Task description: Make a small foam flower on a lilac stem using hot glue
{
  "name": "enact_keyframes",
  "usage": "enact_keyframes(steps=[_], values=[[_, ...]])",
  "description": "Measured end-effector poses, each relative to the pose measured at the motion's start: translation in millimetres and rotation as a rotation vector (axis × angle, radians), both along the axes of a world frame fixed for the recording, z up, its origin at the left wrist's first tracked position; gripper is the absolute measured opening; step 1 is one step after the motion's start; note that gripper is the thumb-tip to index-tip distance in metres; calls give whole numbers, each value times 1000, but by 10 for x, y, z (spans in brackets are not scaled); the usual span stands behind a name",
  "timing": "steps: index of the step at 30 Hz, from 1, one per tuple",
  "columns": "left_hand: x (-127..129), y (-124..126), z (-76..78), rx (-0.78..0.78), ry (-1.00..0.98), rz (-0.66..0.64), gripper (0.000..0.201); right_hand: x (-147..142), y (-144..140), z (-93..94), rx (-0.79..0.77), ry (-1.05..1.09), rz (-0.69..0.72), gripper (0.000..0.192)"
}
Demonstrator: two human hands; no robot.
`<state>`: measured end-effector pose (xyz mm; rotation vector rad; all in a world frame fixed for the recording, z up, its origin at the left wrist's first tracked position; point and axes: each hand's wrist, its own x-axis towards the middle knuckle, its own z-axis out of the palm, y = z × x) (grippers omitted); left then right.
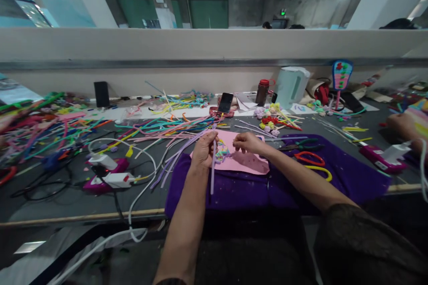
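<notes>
My left hand (203, 150) is closed on a lavender pipe cleaner (212, 180), which hangs down past the fingers toward me. Just to its right, my right hand (250, 143) is held over a pink sheet (256, 167), thumb and fingertips pinched together. Whatever sits in that pinch, if anything, is too small to name. Between the hands a small multicoloured piece (221, 153) in yellow, blue and lilac lies on the sheet, partly hidden by the left fingers. Under the sheet spreads a dark purple cloth (234, 191). More lavender pipe cleaners (166, 178) lie left of my left hand.
Pliers (302, 145), a red handle (310, 158) and a yellow handle (320, 171) lie beside my right forearm. Power strips (107, 177) with white cables stand at left. Behind are a phone (225, 103), a bottle (262, 93) and a kettle (291, 87). Another person's hand (403, 125) shows at right.
</notes>
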<state>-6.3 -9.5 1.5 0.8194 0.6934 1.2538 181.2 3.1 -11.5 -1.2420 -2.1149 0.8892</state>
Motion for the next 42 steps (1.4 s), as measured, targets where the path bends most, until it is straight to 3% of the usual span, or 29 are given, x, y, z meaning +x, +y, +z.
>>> enact_keyframes(steps=[4,11,14,19,26,31,36,42], values=[[17,-3,11,-13,-16,20,23,-42,14,-113,90,-70,-8,15],[14,-20,27,-2,-17,41,24,-25,-98,-154,389,-318,-22,18],[9,-21,25,-10,-11,49,24,47,-114,-161,413,-351,-45,18],[37,-31,16,-23,11,42,24,102,-126,-183,405,-289,56,17],[50,-39,5,2,16,10,23,-74,-212,-208,466,-382,139,19],[58,-44,3,12,30,23,24,-132,-224,-187,518,-467,122,17],[65,-55,19,26,32,18,24,-52,-178,-130,382,-236,-18,12],[78,-63,22,8,69,29,25,9,-135,-98,-71,357,-14,14]])
